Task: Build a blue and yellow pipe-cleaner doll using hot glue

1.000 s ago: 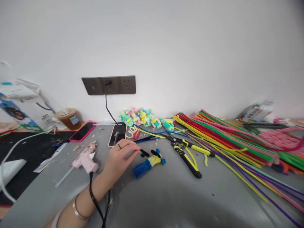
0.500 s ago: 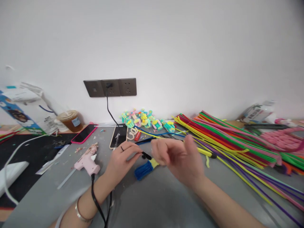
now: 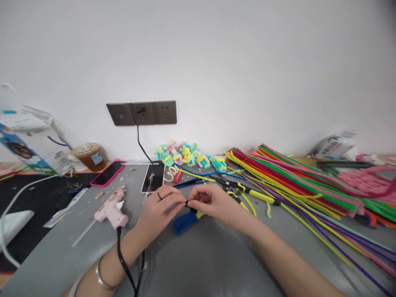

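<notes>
A short black pipe cleaner point(image 3: 187, 203) is pinched between my two hands, mostly covered by the fingertips. My left hand point(image 3: 162, 208) grips its left end with thumb and index finger. From the other side, my right hand point(image 3: 208, 202) pinches it too, the fingertips of both hands almost meeting. Just below them, a blue bundle of pipe cleaners with a yellow end point(image 3: 185, 223) lies on the grey table point(image 3: 198, 264). Yellow-and-black pliers point(image 3: 236, 189) rest behind my right hand.
A pink glue gun point(image 3: 113, 210) lies left of my left arm, its cord running under the forearm. Two phones point(image 3: 108, 173), a drink cup point(image 3: 93, 156) and small pastel figures point(image 3: 190, 156) stand farther back. Bundled colourful pipe cleaners point(image 3: 297, 177) spread across the right.
My right hand has turned and come down toward the left fingertips, closing on the black pipe cleaner. The pliers behind it now show. My left hand stays nearly in place.
</notes>
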`<action>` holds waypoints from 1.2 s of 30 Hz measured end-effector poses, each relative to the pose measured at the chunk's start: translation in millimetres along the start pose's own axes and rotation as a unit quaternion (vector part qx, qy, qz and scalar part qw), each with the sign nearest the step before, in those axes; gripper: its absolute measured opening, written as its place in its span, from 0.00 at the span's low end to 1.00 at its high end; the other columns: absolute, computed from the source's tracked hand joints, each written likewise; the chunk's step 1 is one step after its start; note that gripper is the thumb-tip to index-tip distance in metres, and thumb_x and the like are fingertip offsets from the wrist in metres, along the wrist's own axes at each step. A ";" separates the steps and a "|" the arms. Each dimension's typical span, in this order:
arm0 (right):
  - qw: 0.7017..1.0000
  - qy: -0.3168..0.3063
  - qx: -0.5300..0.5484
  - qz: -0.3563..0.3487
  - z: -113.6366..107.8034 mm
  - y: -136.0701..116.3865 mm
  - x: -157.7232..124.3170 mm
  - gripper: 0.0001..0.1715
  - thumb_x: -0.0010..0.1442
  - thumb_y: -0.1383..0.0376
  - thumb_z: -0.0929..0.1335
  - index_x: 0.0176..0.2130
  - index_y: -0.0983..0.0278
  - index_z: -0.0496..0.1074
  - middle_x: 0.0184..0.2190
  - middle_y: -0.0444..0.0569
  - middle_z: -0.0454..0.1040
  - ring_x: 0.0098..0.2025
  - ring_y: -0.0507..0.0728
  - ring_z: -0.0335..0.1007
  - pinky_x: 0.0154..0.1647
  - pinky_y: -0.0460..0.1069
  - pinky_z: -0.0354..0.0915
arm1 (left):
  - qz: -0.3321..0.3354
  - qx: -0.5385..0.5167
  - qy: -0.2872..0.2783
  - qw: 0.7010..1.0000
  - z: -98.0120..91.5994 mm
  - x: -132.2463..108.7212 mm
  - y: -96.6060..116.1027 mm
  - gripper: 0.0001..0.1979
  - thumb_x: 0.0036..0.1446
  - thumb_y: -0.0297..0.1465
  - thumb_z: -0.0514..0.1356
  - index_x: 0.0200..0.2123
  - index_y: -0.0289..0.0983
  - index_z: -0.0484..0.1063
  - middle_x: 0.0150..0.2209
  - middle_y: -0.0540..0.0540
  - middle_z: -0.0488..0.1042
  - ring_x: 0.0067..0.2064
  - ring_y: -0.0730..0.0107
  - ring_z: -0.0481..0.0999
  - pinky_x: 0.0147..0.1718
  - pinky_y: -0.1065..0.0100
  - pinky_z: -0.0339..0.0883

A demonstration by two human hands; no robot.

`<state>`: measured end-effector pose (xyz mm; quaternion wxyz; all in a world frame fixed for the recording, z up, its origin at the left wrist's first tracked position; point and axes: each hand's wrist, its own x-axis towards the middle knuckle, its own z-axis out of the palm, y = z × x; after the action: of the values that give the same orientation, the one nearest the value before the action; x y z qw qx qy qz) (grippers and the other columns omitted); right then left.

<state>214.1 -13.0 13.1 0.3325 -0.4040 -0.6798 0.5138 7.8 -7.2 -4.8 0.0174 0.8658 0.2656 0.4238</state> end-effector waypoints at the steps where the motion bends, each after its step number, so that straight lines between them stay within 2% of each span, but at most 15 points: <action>1: 1.000 -0.008 -0.001 0.005 -0.6 -0.7 -0.2 0.11 0.58 0.59 0.70 0.30 0.64 0.70 0.21 0.39 0.64 0.24 0.49 0.57 0.24 0.45 0.54 | 0.003 -0.002 -0.003 1.000 0.1 0.0 0.5 0.04 0.64 0.24 0.59 0.37 0.38 0.72 0.35 0.47 0.75 0.37 0.70 0.75 0.39 0.71 0.70; 6: 0.999 -0.021 -0.030 0.005 -10.7 -4.8 -1.8 0.09 0.57 0.62 0.69 0.28 0.65 0.72 0.23 0.41 0.68 0.25 0.48 0.59 0.26 0.45 0.56 | -0.032 -0.012 -0.044 0.998 1.3 -0.5 4.1 0.02 0.65 0.28 0.58 0.39 0.39 0.72 0.37 0.47 0.76 0.40 0.69 0.76 0.41 0.70 0.69; 9: 0.999 0.015 -0.022 0.023 -24.9 -6.4 -2.0 0.11 0.54 0.60 0.71 0.28 0.65 0.72 0.24 0.42 0.70 0.24 0.48 0.59 0.25 0.45 0.55 | -0.095 -0.008 -0.126 0.987 1.7 -1.2 7.2 0.09 0.61 0.34 0.62 0.43 0.39 0.71 0.38 0.46 0.77 0.40 0.65 0.76 0.40 0.66 0.69; 13: 0.992 0.084 0.066 0.069 -42.4 -6.3 -0.3 0.18 0.50 0.53 0.74 0.29 0.64 0.70 0.26 0.44 0.75 0.20 0.47 0.58 0.21 0.45 0.54 | -0.151 -0.010 -0.240 0.959 3.8 -1.9 11.0 0.20 0.55 0.40 0.67 0.49 0.39 0.70 0.40 0.45 0.78 0.42 0.59 0.76 0.43 0.61 0.69; 16: 0.983 0.121 0.122 0.063 -47.3 -3.0 2.7 0.20 0.45 0.54 0.76 0.32 0.64 0.71 0.26 0.44 0.76 0.21 0.48 0.64 0.23 0.45 0.59 | -0.169 -0.017 -0.270 0.948 7.6 -2.1 13.2 0.25 0.55 0.38 0.66 0.54 0.38 0.69 0.41 0.43 0.78 0.44 0.56 0.76 0.45 0.59 0.68; 19: 0.977 0.128 0.162 0.055 -46.9 2.5 6.1 0.22 0.42 0.57 0.78 0.35 0.64 0.75 0.25 0.43 0.76 0.25 0.50 0.69 0.27 0.46 0.63 | -0.180 -0.040 -0.281 0.942 10.6 -1.5 14.6 0.19 0.57 0.33 0.63 0.52 0.38 0.72 0.40 0.44 0.78 0.43 0.58 0.76 0.44 0.62 0.67; 23: 0.970 0.141 0.194 0.034 -45.3 3.5 7.0 0.21 0.42 0.57 0.79 0.34 0.64 0.76 0.25 0.42 0.76 0.24 0.48 0.66 0.25 0.45 0.60 | -0.234 -0.095 -0.240 0.937 9.5 0.5 13.4 0.10 0.57 0.30 0.60 0.43 0.38 0.75 0.39 0.46 0.77 0.39 0.64 0.76 0.39 0.66 0.66; 26: 0.957 0.164 0.238 0.008 -45.8 -3.3 4.2 0.19 0.43 0.57 0.80 0.31 0.63 0.74 0.27 0.42 0.76 0.24 0.47 0.64 0.24 0.44 0.58 | -0.293 -0.115 -0.158 0.936 7.1 2.1 9.4 0.10 0.58 0.34 0.59 0.41 0.37 0.74 0.34 0.47 0.75 0.33 0.67 0.73 0.33 0.68 0.64; 29: 0.945 0.180 0.272 -0.015 -46.2 -8.7 1.7 0.19 0.43 0.57 0.80 0.32 0.62 0.74 0.29 0.42 0.76 0.24 0.47 0.65 0.23 0.44 0.58 | -0.365 -0.162 -0.068 0.914 8.4 1.9 3.9 0.14 0.57 0.39 0.60 0.41 0.36 0.72 0.31 0.49 0.72 0.30 0.69 0.69 0.29 0.69 0.63; 32: 0.940 0.187 0.287 -0.007 -41.9 -7.1 2.3 0.20 0.41 0.58 0.81 0.32 0.62 0.76 0.26 0.42 0.75 0.23 0.48 0.65 0.22 0.44 0.58 | -0.409 -0.242 -0.003 0.880 13.9 -0.8 -1.4 0.21 0.53 0.42 0.63 0.46 0.35 0.70 0.36 0.45 0.75 0.31 0.69 0.70 0.28 0.69 0.65; 36: 0.942 0.143 0.301 0.038 -25.7 -0.8 5.5 0.22 0.39 0.57 0.82 0.31 0.63 0.77 0.24 0.43 0.76 0.24 0.48 0.68 0.25 0.45 0.62 | -0.436 -0.321 0.010 0.840 18.6 -2.8 -3.7 0.30 0.49 0.41 0.67 0.52 0.35 0.66 0.45 0.39 0.77 0.39 0.63 0.75 0.32 0.67 0.68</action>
<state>233.7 2.9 20.5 0.5122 -0.3800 -0.4228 0.6438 18.6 -1.7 -19.8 0.4749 0.6018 0.4648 0.4430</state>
